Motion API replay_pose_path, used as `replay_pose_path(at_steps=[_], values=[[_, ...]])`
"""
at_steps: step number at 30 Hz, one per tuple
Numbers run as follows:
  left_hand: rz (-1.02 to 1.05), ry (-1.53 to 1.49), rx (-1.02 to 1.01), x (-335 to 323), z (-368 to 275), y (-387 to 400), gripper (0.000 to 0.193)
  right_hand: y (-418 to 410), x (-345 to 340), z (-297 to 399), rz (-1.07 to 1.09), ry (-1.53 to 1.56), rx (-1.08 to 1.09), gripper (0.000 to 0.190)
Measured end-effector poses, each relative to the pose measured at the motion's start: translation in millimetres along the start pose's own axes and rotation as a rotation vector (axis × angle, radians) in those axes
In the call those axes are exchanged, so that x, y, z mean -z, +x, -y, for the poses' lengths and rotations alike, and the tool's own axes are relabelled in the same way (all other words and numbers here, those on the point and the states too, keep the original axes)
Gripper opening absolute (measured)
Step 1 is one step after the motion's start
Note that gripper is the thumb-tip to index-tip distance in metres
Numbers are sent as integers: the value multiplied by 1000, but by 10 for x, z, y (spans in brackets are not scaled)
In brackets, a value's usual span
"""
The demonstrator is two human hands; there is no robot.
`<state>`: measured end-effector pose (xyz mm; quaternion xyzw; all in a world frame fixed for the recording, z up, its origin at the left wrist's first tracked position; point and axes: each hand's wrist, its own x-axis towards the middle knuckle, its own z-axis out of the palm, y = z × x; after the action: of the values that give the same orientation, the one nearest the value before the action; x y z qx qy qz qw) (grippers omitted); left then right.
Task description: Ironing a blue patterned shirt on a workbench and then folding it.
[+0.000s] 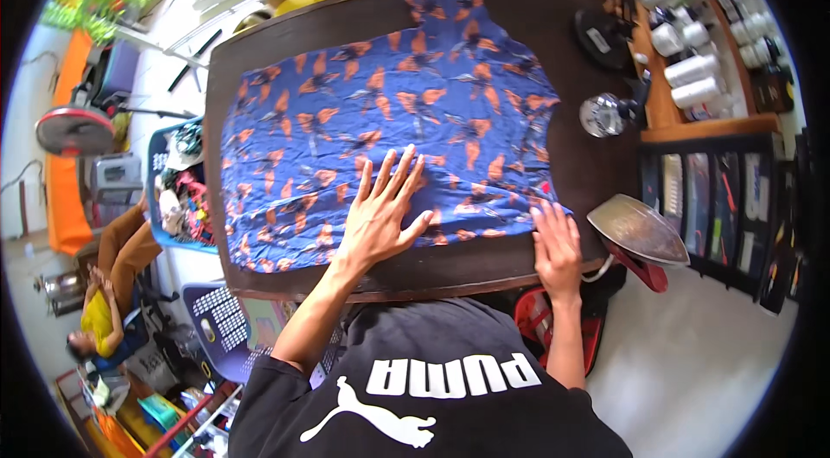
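A blue printed garment (389, 108) with orange and dark motifs lies spread over a dark brown table (532, 17). Wrinkles run along its near side, and one narrow part reaches the table's far edge. My left hand (386, 215) rests palm down on the cloth near the middle, fingers spread. At the garment's near right corner, my right hand (557, 250) lays its fingertips on the edge, beside a small red mark. No grip on the fabric shows. Just right of that hand, a clothes iron (639, 231) stands tilted, its metal soleplate showing and its red body underneath.
A clear spray bottle (603, 114) and a black round base (603, 37) stand on the table's right. Beyond are thread cones (694, 72) and a black rack (707, 205). Left are a blue basket of cloth (155, 199), a fan (74, 131) and a seated person (100, 322).
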<state>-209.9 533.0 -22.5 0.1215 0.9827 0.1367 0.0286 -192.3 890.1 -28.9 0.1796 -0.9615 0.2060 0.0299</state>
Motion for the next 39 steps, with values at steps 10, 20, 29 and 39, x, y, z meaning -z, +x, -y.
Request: replay_pose_path(at_steps=[10,20,29,39], values=[[-341,289,-48,172,1071,-1988,48,72,13,-191,-49,-85,183,39],[-174,574,76,454,1711,-2785,39,148,26,-166,-78,-146,247,28],[-245,420,172,327,1794,-2876,44,-15,82,-201,-28,-135,206,31],[-447,153,289,653,996,-2028,61,298,132,531,-160,-88,195,47]])
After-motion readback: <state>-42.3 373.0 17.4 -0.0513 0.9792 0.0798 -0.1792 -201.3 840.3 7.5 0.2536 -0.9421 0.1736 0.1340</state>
